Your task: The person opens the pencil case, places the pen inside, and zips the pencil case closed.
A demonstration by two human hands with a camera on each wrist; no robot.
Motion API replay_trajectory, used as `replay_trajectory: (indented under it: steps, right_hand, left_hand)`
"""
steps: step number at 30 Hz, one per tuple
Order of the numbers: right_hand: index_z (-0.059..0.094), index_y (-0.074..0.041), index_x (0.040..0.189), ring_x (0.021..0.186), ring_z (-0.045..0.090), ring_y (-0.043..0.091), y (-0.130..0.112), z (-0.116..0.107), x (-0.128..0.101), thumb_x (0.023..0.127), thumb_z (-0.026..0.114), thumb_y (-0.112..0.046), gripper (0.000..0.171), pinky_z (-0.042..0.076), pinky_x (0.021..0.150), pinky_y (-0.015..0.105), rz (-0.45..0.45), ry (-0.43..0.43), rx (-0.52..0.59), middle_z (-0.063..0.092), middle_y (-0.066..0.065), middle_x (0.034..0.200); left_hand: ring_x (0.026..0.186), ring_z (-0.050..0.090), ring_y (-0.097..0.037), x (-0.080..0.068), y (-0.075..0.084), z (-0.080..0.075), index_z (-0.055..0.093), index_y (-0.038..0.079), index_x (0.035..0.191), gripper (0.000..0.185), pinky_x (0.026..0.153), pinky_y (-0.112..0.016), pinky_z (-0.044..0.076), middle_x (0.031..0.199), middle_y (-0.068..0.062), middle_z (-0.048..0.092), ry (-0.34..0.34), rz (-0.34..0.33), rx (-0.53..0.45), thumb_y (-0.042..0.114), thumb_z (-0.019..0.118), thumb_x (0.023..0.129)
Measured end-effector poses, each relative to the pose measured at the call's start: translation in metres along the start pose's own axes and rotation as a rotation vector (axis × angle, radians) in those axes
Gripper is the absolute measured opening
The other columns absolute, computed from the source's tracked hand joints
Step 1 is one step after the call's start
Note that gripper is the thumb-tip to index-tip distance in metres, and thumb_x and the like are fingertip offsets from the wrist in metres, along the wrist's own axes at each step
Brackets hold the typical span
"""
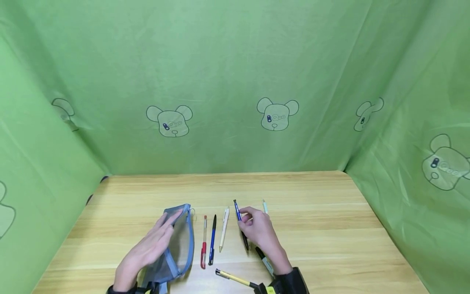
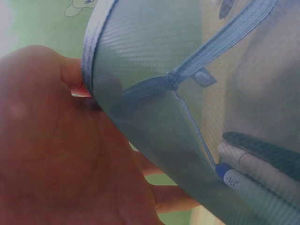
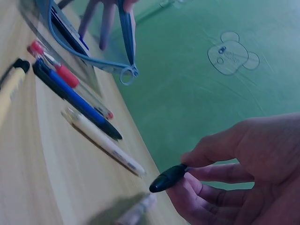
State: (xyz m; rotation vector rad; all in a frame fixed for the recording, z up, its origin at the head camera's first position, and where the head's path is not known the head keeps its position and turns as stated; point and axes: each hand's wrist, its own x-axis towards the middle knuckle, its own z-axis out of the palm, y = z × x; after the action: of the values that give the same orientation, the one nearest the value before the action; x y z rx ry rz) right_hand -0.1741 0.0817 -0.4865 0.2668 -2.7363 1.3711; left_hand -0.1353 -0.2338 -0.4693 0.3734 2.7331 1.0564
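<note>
My left hand (image 1: 163,228) lies flat with straight fingers on a blue mesh pencil pouch (image 1: 180,249) at the table's front left. In the left wrist view the pouch (image 2: 154,61) shows its zipper, with pens inside it. My right hand (image 1: 247,219) pinches a blue-and-black pen (image 1: 238,210) and holds it tilted just above the table. The right wrist view shows the fingertips (image 3: 201,161) closed round that pen's dark end (image 3: 168,179).
Between the hands lie a red pen (image 1: 203,245), a blue pen (image 1: 212,241) and a cream pen (image 1: 224,228). A pale teal pen (image 1: 264,206) lies beyond the right hand, a yellow pen (image 1: 235,278) near the front edge. Green cloth walls surround the wooden table (image 1: 330,228).
</note>
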Motion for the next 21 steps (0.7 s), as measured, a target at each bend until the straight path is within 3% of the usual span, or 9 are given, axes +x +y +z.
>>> replay_trajectory:
  steps: [13, 21]
  right_hand:
    - [0.073, 0.002, 0.112, 0.07, 0.063, 0.009, -0.019, 0.021, -0.006, 0.085, 0.077, 0.001, 0.027, 0.056, 0.063, 0.02, -0.029, -0.118, 0.074, 0.067, -0.001, 0.082]
    - [0.074, 0.002, 0.11, 0.07, 0.063, 0.008, -0.029, 0.036, -0.012, 0.085, 0.076, 0.001, 0.025, 0.056, 0.062, 0.019, -0.034, -0.188, 0.096, 0.068, 0.0, 0.084]
  left_hand:
    - [0.151, 0.007, -0.052, 0.0, 0.0, 0.0, 0.023, 0.01, 0.164, 0.055, 0.113, -0.076, 0.011, 0.168, -0.019, 0.018, 0.014, 0.03, 0.002, 0.025, 0.017, 0.112]
    - [0.152, 0.007, -0.051, 0.0, 0.002, 0.001, 0.022, 0.011, 0.164, 0.055, 0.113, -0.076, 0.011, 0.168, -0.021, 0.016, 0.011, 0.015, 0.004, 0.025, 0.018, 0.112]
